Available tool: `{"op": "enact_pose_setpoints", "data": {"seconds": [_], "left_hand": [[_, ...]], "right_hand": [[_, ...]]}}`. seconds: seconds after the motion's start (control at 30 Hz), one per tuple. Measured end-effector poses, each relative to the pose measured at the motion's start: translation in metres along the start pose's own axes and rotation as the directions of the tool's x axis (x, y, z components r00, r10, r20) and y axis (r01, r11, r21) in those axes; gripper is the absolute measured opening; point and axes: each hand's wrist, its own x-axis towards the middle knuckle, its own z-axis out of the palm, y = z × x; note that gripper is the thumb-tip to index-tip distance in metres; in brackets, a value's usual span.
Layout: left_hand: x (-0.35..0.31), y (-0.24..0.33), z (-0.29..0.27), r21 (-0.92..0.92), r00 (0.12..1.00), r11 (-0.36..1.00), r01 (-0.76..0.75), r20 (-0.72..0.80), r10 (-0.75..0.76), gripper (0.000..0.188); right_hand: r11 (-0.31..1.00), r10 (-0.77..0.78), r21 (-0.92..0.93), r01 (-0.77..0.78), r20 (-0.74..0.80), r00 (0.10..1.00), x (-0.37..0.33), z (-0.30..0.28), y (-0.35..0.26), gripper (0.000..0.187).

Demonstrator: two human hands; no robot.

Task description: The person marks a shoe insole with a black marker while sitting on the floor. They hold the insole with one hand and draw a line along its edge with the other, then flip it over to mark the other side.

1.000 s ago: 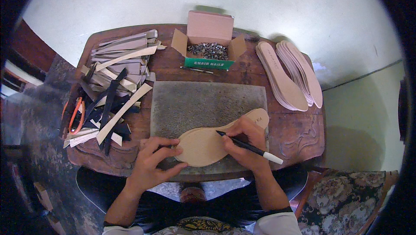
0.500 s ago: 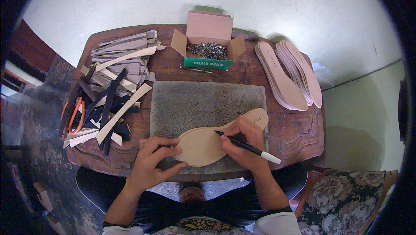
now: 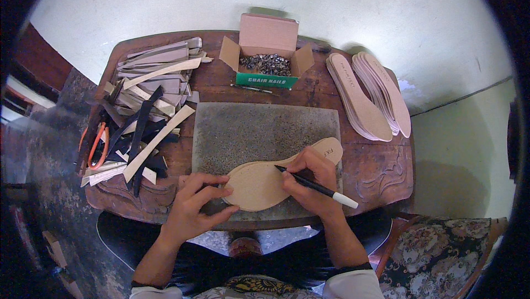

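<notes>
A tan shoe insole (image 3: 255,187), apparently lying over another of the same shape, rests across the near part of a grey speckled slab (image 3: 265,133). Its broad toe end points left, its narrow heel to the upper right. My left hand (image 3: 200,199) grips the toe end, fingertips at the rim and thumb along the near edge. In my right hand (image 3: 314,180) is a black marker pen (image 3: 316,185) with a white end cap. The pen's dark tip sits at the insole's far edge, near the waist. That hand's lower side leans on the insole.
An open green cardboard box (image 3: 265,80) of nails stands at the back. Leather and fabric strips (image 3: 157,67) pile up on the left beside orange-handled scissors or pliers (image 3: 99,145). Stacked insoles (image 3: 359,97) lie back right on the carved wooden table (image 3: 381,172); a flowered chair (image 3: 436,255) is right.
</notes>
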Motion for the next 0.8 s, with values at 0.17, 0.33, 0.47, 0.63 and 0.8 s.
{"op": "enact_pose_setpoints", "data": {"seconds": [0.17,0.33,0.47,0.63,0.8], "left_hand": [[0.0010,0.0002,-0.0013,0.026,1.000,0.999,-0.019,0.004,0.019,0.040],[0.0009,-0.0003,0.0007,-0.004,1.000,1.000,-0.008,-0.010,0.008,0.039],[0.0017,0.0002,-0.0011,0.023,1.000,1.000,-0.018,0.008,0.018,0.039],[0.0015,0.0011,-0.0004,-0.007,1.000,1.000,-0.011,-0.004,0.011,0.039],[0.0028,0.0018,-0.0010,0.002,1.000,1.000,-0.016,0.004,0.016,0.038]], "right_hand": [[1.000,-0.021,-0.014,0.021,-0.005,1.000,0.0006,0.0001,0.0015,0.016],[1.000,-0.007,0.011,0.007,-0.006,1.000,0.0006,0.0007,0.0015,0.016],[1.000,-0.006,0.015,0.006,-0.011,1.000,0.0003,0.0009,0.0021,0.016],[1.000,-0.014,0.019,0.014,-0.008,1.000,0.0009,0.0002,-0.0001,0.016],[0.999,-0.002,0.034,0.002,-0.008,1.000,-0.0015,0.0004,0.0030,0.017]]}}
